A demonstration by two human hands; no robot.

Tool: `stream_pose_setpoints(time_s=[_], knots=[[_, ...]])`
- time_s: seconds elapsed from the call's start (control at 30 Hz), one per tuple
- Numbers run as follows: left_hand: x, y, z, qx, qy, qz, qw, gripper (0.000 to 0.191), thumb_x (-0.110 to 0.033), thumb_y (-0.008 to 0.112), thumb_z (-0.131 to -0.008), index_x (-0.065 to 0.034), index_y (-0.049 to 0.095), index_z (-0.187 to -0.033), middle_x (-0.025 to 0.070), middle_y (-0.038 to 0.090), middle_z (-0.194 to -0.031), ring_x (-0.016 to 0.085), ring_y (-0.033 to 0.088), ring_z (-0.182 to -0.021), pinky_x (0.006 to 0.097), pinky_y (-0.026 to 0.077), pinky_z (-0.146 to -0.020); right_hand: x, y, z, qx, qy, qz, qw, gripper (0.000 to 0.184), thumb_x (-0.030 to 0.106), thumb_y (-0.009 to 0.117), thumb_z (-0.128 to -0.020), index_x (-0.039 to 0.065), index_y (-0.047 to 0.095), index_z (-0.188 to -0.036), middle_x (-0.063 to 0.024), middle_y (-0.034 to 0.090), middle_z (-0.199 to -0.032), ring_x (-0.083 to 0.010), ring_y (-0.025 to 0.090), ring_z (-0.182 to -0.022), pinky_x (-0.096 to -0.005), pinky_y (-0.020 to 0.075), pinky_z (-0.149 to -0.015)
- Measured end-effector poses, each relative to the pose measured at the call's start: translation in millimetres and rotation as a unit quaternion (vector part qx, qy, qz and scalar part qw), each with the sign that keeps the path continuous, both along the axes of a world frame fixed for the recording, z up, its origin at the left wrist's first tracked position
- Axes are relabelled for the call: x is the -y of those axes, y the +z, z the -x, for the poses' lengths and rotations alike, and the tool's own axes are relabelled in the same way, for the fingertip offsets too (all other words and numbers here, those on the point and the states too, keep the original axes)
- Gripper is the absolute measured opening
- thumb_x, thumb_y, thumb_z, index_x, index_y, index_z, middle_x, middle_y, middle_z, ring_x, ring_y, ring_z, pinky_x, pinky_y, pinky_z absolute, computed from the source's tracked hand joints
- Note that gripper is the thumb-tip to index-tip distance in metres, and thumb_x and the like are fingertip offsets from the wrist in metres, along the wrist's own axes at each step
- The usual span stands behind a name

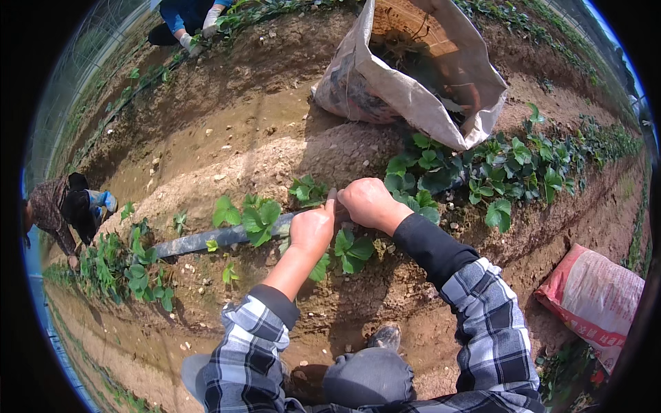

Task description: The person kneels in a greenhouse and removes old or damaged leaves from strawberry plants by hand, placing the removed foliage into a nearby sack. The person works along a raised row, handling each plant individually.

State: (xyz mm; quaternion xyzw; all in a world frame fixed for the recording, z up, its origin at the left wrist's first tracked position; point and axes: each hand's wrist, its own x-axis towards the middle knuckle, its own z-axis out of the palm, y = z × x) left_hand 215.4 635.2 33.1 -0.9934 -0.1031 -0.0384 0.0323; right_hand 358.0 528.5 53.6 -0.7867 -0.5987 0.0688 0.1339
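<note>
My left hand point(312, 225) and my right hand point(370, 202) meet over a raised soil bed, fingers curled and nearly touching. Whatever may be between the fingertips is hidden by the hands. Strawberry leaves surround them: one plant point(308, 190) just behind, another point(353, 251) in front, and a larger one point(260, 221) left of my left hand. A flat dark irrigation hose point(201, 241) runs along the bed and passes behind my left hand. Right of my right hand, dense strawberry foliage point(516, 160) covers the row.
Beyond the bed an open woven sack point(356, 85) holds dry plant matter. A red and white printed sack point(594, 299) lies at right. One person point(77, 206) crouches at far left; another with gloved hands point(199, 33) works the row behind. My knee point(369, 377) is below.
</note>
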Motion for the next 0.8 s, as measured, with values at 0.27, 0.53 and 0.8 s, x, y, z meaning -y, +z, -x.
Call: stream_pose_setpoints(time_s=[0.27,0.53,0.8], knots=[[-1,-4,3,-0.03,0.007,0.061,0.998,0.057,-0.007,0.05,-0.084,-0.0071,0.044,-0.141,0.01,0.066,-0.074,0.026,0.066,-0.06,0.0396,0.051,-0.049,13,-14,-4,-0.136,-0.116,-0.089,0.98,0.016,0.01,0.059,-0.082,-0.003,0.06,-0.073,-0.0258,0.061,-0.071,-0.0443,0.061,-0.072,-0.0507,0.0488,-0.067],[2,18,2,-0.039,0.021,0.124,0.991,0.052,-0.011,0.052,-0.086,-0.0082,0.044,-0.138,0.0147,0.067,-0.076,0.035,0.064,-0.059,0.0464,0.05,-0.051,5,-1,17,-0.115,-0.15,-0.062,0.98,0.008,0.003,0.056,-0.08,-0.003,0.055,-0.075,-0.0252,0.059,-0.067,-0.0428,0.062,-0.066,-0.0498,0.049,-0.058],[13,192,-93,0.382,-0.084,0.583,0.712,0.027,-0.011,0.045,-0.102,0.0001,0.055,-0.123,-0.0028,0.058,-0.08,0.004,0.05,-0.069,0.0203,0.041,-0.06,31,144,-68,-0.163,-0.203,-0.558,0.788,0.008,0.006,0.063,-0.087,-0.001,0.06,-0.091,-0.0116,0.059,-0.071,-0.02,0.059,-0.063,-0.0311,0.047,-0.061]])
